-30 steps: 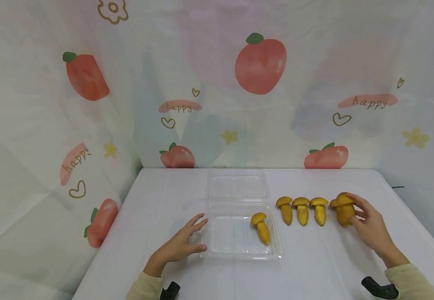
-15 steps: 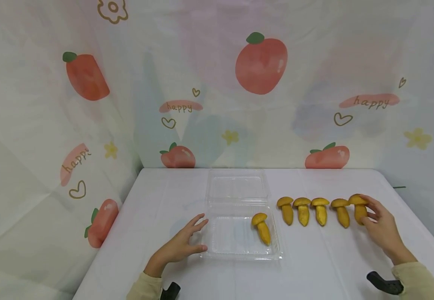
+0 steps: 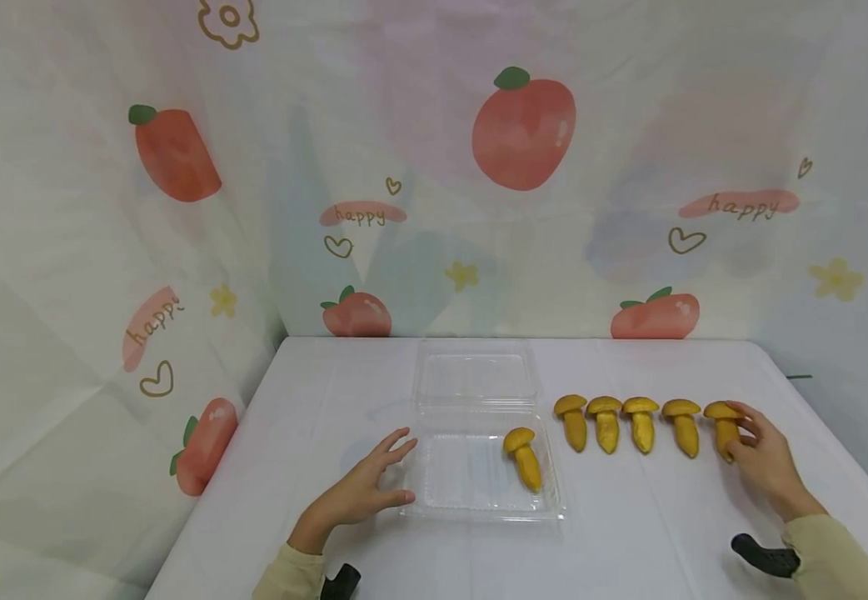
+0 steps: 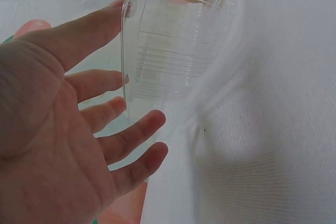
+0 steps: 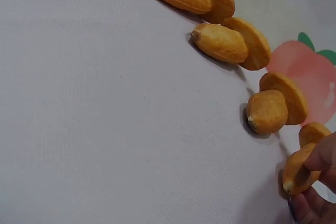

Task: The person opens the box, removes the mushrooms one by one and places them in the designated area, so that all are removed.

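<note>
At the right end of a row of yellow-brown mushrooms, my right hand [image 3: 767, 458] pinches the outermost mushroom [image 3: 724, 429] between thumb and fingers. In the right wrist view that mushroom [image 5: 300, 169] lies down at the table surface, partly covered by the fingertips. My left hand [image 3: 362, 483] is spread at the left side of a clear plastic clamshell box [image 3: 434, 507], its fingertips right at the rim. The left wrist view shows the thumb and fingers straight along the box wall [image 4: 168, 72]. One mushroom [image 3: 524, 458] lies inside the box, toward its right side.
Several mushrooms [image 3: 605, 425] lie in a line between the box and my right hand, caps toward the back. The box's lid [image 3: 471, 375] lies folded back behind it. A printed cloth backdrop [image 3: 434, 167] rises at the far table edge and along the left side.
My right hand has moved right with the outermost mushroom, separating it from its neighbour, and then lowered it to the end of the row. The left hand has stayed in place.
</note>
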`<state>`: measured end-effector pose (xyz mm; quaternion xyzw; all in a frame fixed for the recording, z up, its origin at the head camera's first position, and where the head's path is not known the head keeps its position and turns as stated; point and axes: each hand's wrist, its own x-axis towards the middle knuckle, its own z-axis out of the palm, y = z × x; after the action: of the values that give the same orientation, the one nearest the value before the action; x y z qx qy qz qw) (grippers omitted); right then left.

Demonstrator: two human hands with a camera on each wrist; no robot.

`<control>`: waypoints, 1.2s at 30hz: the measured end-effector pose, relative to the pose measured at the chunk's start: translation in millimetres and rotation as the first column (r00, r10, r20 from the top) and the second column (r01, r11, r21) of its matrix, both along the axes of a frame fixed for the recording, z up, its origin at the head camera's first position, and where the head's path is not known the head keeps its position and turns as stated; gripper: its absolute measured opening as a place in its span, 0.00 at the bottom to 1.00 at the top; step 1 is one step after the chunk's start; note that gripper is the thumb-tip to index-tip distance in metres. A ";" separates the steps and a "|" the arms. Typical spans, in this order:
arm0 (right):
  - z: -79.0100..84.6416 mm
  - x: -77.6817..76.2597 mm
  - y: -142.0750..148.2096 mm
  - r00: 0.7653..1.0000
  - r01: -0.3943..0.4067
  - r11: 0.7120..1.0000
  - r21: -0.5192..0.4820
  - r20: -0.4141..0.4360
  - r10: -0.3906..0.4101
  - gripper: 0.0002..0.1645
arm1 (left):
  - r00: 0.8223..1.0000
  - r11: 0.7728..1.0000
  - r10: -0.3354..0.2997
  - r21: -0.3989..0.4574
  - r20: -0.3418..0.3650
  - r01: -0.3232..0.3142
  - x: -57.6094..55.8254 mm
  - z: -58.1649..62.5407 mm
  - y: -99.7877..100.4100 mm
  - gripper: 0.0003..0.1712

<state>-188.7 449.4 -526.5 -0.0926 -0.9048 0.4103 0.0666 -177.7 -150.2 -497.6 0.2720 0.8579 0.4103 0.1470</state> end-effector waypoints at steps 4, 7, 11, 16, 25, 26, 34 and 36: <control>-1.5 -5.7 2.3 1.000 -0.009 1.000 0.008 0.021 0.008 0.41 | 1.000 1.000 -0.002 0.002 0.000 0.002 -0.6 0.2 -0.4 0.46; -1.8 -8.8 3.3 0.999 -0.011 1.000 0.011 0.032 0.010 0.42 | 1.000 1.000 0.002 -0.001 0.008 -0.002 -0.5 0.0 -1.2 0.47; -3.0 -9.8 3.0 0.999 -0.005 1.000 0.018 0.054 0.004 0.43 | 1.000 1.000 0.008 -0.002 0.022 -0.008 0.2 -0.1 -1.9 0.47; -1.0 -9.3 2.1 0.998 -0.016 0.999 0.035 0.068 0.013 0.43 | 1.000 1.000 0.008 -0.001 0.023 -0.008 0.5 -0.4 -1.7 0.47; 3.2 -8.1 2.9 0.992 -0.024 0.998 0.056 0.124 0.017 0.45 | 1.000 1.000 0.010 -0.008 0.016 -0.010 0.1 0.5 -0.6 0.46; 3.8 -8.0 3.2 0.992 -0.024 0.998 0.055 0.127 0.017 0.44 | 1.000 1.000 0.012 -0.007 0.016 -0.012 0.1 0.7 -0.4 0.46; 9.2 -5.1 3.5 0.989 -0.067 0.995 0.075 0.137 0.057 0.41 | 1.000 1.000 0.016 -0.006 0.019 -0.016 0.7 1.8 0.1 0.46; 11.4 -4.8 3.3 0.985 -0.079 0.995 0.059 0.156 0.069 0.42 | 1.000 1.000 0.016 -0.005 0.020 -0.016 0.7 1.9 0.0 0.46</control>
<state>-193.5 452.6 -515.1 -0.0879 -0.9229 0.3744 -0.0159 -177.1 -150.2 -495.7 0.2606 0.8594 0.4123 0.1531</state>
